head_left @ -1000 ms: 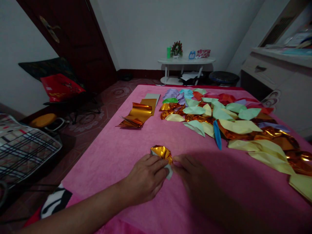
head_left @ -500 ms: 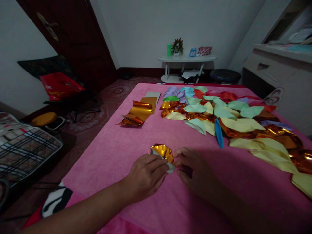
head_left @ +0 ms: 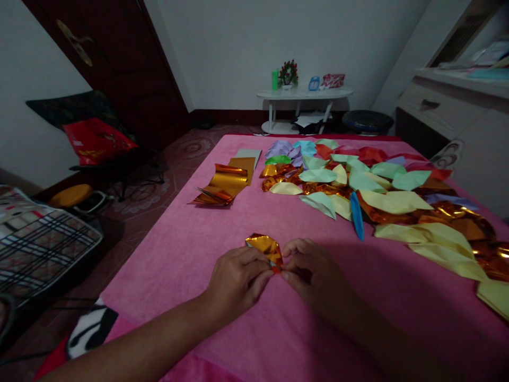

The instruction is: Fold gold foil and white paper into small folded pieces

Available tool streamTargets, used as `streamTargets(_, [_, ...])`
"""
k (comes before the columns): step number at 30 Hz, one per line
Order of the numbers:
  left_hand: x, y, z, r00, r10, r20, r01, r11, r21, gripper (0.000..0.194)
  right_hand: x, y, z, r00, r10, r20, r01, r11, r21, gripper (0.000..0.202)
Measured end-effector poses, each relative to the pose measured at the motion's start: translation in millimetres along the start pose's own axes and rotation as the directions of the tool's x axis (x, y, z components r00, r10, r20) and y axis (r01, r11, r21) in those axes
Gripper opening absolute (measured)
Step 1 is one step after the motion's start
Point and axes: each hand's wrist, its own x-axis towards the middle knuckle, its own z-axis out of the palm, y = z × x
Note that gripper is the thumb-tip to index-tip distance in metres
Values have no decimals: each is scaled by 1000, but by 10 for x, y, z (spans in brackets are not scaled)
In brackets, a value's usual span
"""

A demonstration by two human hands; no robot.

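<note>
A small piece of shiny gold foil paper (head_left: 264,244), partly folded, lies at the near middle of the pink-covered table (head_left: 191,249). My left hand (head_left: 240,276) covers its left and near side, thumb and fingers closed on the near edge. From the right, my right hand (head_left: 314,270) pinches the foil paper's right corner, with thumb and forefinger close to my left thumb. A bit of grey backing and an orange-gold folded edge show between the fingertips. The underside of the paper is hidden by my hands.
Beyond my hands lies a stack of gold foil sheets (head_left: 228,183), with a grey sheet (head_left: 249,156) behind. Several folded paper pieces (head_left: 392,201) in yellow, green, purple, red and gold spread over the right side. A slim blue folded piece (head_left: 357,216) lies at their near edge.
The grey near flap of the foil paper has been turned over, so gold-orange shows at the near edge. My left thumb has come up to that edge, close to my right fingertips.
</note>
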Motion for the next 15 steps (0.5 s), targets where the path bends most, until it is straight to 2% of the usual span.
streamTargets(7, [7,11,22,990,-134,-33,129,984,-123,8,32,-25,39,998,26,-52,-26,1000,-11,22])
streamTargets(15, [20,19,13,980,-199,0,198,976,-91,9,64,-33,71,995,21,-93,-27,997,-71,22])
